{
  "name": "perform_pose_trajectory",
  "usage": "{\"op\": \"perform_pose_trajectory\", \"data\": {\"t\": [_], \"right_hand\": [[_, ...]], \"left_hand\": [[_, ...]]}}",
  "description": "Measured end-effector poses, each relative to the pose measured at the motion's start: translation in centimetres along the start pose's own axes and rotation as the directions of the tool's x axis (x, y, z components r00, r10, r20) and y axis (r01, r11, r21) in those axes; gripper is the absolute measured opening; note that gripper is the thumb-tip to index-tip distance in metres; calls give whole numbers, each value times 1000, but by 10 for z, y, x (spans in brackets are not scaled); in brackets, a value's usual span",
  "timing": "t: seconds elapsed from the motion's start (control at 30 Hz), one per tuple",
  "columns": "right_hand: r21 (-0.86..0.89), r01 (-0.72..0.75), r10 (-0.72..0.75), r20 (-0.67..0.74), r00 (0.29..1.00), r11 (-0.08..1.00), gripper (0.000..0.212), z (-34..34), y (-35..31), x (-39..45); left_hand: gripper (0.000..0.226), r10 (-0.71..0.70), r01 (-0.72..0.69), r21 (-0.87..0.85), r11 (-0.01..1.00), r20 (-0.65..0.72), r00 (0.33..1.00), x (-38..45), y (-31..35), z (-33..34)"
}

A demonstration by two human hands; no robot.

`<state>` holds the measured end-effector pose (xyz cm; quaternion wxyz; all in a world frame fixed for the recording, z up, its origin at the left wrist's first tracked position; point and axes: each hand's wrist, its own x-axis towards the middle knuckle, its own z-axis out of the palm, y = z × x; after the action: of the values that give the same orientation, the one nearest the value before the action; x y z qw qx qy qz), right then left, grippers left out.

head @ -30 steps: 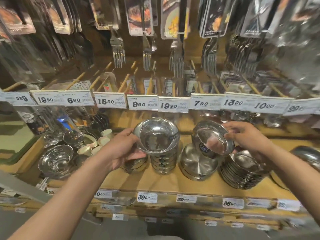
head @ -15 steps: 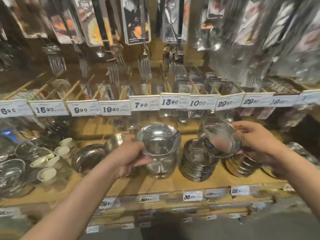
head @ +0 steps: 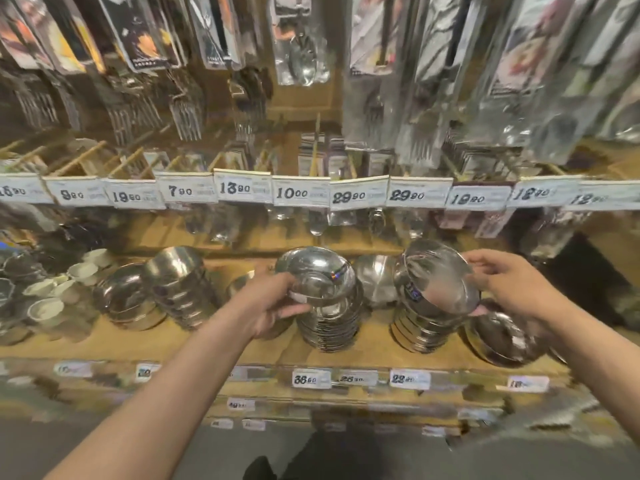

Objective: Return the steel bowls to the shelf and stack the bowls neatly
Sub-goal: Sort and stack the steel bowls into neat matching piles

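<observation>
Two steel bowls are held over the wooden shelf (head: 346, 351), one in each hand, and neither is yet seated, so the task is judged to be partway through. The left hand (head: 273, 306) is curled round the near rim of a steel bowl (head: 318, 275), thumb underneath and fingers over the edge; this bowl is kept just above, perhaps touching, the middle stack (head: 329, 327), on which many bowls are already nested. The right hand (head: 502, 282) is closed more loosely on the far edge of a second bowl (head: 434, 278), which is tilted toward the camera above the right stack (head: 420, 330); the pinch is made with thumb and fingertips while the other fingers are left fairly straight. Further bowls are seen already on the shelf: a leaning stack (head: 180, 289) and a wide bowl (head: 128, 299) to the left, and a low pile (head: 502, 337) at the right. What remains, by this judgement, is for both held bowls to be lowered and squared up, and the leaning stack may need straightening. Whether either held bowl actually rests on its stack cannot be told, since reflections and motion blur merge the rims. The bowl (head: 375, 278) behind the two stacks is half hidden, and the lower price tags are smeared beyond reading.
</observation>
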<state>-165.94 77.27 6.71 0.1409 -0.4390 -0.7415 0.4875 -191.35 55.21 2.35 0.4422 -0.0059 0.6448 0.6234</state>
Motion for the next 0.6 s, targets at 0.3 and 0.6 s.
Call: {"op": "perform_pose_trajectory", "data": {"t": [0.3,0.6], "right_hand": [[87,6,-10,49,999,996,37,-11,18,19],[163,-53,50,22,999,985,36,-8,23,22]], "left_hand": [[41,-10,20,238,971,-43,999,10,3,4],[11,258,-198,784,588,51,965,59,47,-11]]}}
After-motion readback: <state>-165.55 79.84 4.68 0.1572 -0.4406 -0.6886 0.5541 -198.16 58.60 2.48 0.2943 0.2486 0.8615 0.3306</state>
